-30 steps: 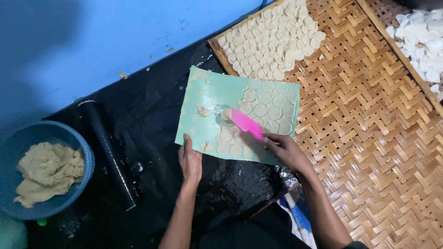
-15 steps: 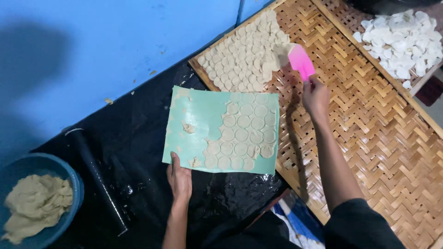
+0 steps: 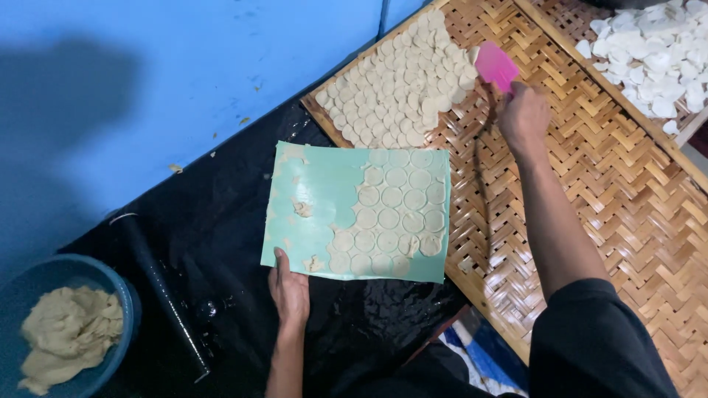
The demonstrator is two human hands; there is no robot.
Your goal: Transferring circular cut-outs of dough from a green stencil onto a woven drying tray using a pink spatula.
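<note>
My left hand [image 3: 289, 293] presses flat on the near edge of the smooth green mat [image 3: 317, 191] of dough rounds [image 3: 394, 221], while my right hand [image 3: 522, 114] grips a pink scraper [image 3: 495, 66] over the woven bamboo tray [image 3: 590, 184].

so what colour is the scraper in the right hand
Bright pink; the scraper in the right hand shows best in the head view.

Bare forearms, short black sleeve [image 3: 590, 332]
</note>
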